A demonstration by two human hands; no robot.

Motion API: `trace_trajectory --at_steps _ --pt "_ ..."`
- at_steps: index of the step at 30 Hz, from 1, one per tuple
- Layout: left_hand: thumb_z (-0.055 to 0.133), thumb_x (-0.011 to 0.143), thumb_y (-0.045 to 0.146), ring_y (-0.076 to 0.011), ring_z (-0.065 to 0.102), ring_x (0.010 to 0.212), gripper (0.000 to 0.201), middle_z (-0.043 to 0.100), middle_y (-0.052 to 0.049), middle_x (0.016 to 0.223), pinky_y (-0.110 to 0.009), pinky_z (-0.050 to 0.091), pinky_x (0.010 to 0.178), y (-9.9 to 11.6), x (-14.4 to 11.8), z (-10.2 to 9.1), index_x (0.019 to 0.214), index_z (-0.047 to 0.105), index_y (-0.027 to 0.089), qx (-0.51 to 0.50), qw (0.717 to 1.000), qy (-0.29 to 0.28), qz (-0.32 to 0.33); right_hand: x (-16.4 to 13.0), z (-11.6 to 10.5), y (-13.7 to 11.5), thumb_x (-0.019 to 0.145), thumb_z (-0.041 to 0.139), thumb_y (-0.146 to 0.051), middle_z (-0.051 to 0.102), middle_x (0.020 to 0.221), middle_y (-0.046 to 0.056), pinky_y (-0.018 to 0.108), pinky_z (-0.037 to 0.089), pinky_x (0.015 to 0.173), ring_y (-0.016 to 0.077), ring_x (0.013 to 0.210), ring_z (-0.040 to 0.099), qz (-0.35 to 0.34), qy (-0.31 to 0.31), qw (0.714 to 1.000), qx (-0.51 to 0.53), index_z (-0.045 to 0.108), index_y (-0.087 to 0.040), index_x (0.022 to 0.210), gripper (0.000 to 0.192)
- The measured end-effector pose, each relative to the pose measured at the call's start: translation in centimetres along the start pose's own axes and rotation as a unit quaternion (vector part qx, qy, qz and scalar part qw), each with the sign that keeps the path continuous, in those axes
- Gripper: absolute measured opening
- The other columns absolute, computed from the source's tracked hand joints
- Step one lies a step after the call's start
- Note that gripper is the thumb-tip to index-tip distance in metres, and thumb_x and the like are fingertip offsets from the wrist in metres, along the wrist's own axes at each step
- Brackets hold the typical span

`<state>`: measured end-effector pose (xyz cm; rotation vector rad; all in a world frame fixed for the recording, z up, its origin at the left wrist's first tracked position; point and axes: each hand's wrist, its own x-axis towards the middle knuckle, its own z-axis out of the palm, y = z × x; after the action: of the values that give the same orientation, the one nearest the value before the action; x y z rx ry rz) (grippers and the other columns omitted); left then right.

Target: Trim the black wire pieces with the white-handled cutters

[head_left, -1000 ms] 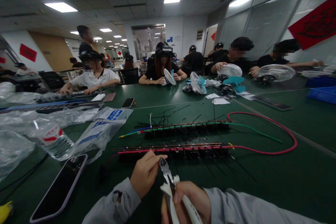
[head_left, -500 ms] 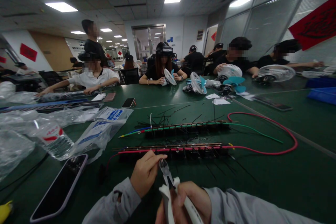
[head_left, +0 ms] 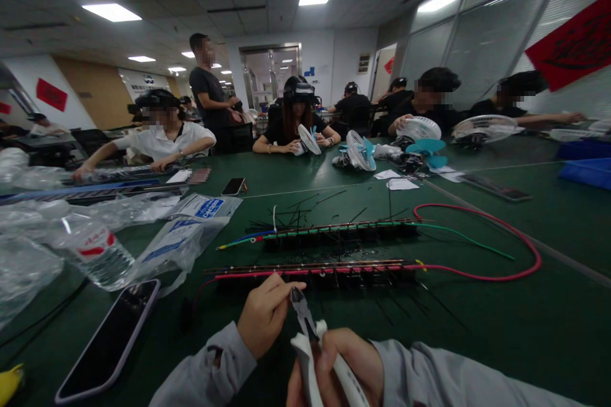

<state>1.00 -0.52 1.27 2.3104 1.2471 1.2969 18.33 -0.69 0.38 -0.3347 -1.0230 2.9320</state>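
Note:
My right hand [head_left: 341, 365] grips white-handled cutting pliers [head_left: 310, 337] at the bottom centre, jaws pointing up. My left hand [head_left: 265, 315] is pinched just left of the jaws, fingertips touching the near wire bundle [head_left: 315, 270], a long row of red wires on black clips. What the fingers pinch is too small to tell. A second bundle [head_left: 334, 230] with green and blue wires lies behind it. A red cable [head_left: 520, 238] loops off to the right.
A phone [head_left: 107, 343] lies face up at the near left, beside a water bottle [head_left: 90, 248] and plastic bags [head_left: 184, 229]. Cut black ties litter the green table [head_left: 501, 324]. Several people sit opposite with small fans [head_left: 358, 149]; one person stands behind.
My hands and the pliers have barely moved. The standing person at the back has walked to the right.

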Motion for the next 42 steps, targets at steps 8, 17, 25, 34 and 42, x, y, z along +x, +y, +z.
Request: trace_trajectory --at_steps 8,17,25,34,42 --pt "0.038 0.09 0.013 -0.0118 0.051 0.06 0.032 0.052 -0.004 0.07 -0.022 0.041 0.053 0.0 0.1 0.1 0.11 0.063 0.016 0.002 1.0 0.003 0.017 0.1 -0.5 0.3 0.049 0.03 -0.038 0.057 0.057 0.011 0.022 0.023 0.039 0.0123 0.046 0.05 -0.015 -0.007 1.0 -0.005 0.062 0.0 0.079 0.057" --pt "0.038 0.09 0.013 -0.0117 0.051 0.059 0.031 0.052 -0.003 0.069 -0.022 0.04 0.054 0.3 0.2 0.0 0.105 0.065 0.016 0.001 1.0 0.009 0.005 -0.1 -0.6 0.5 0.054 0.037 -0.038 0.059 0.067 0.014 0.028 0.034 0.062 0.0179 0.066 0.056 -0.03 -0.048 0.997 0.054 0.06 -0.003 0.072 0.045" --pt "0.038 0.089 0.013 -0.0123 0.051 0.06 0.031 0.052 -0.003 0.069 -0.023 0.041 0.055 0.2 0.2 0.1 0.107 0.064 0.016 -0.001 1.0 0.003 -0.004 -0.4 -0.7 0.1 0.059 0.039 -0.033 0.053 0.058 0.006 0.025 0.032 0.052 0.0148 0.052 0.051 -0.02 -0.058 0.997 0.053 0.053 -0.01 0.075 0.031" --pt "0.038 0.089 0.011 -0.0127 0.051 0.062 0.032 0.052 -0.004 0.071 -0.023 0.041 0.055 0.1 0.1 0.2 0.106 0.064 0.015 -0.011 1.0 0.003 -0.005 -0.5 0.0 0.3 0.058 0.037 -0.036 0.048 0.049 0.003 0.024 0.028 0.043 0.0126 0.041 0.045 0.003 0.051 0.999 0.003 0.051 -0.013 0.066 0.029" --pt "0.037 0.088 0.009 -0.0129 0.051 0.062 0.032 0.052 -0.004 0.072 -0.023 0.041 0.056 0.1 0.0 0.2 0.105 0.064 0.015 -0.013 1.0 0.004 -0.006 -0.5 1.2 -0.1 0.055 0.035 -0.035 0.046 0.045 0.002 0.023 0.027 0.042 0.0115 0.038 0.042 0.016 0.127 0.992 -0.018 0.05 -0.015 0.061 0.026"
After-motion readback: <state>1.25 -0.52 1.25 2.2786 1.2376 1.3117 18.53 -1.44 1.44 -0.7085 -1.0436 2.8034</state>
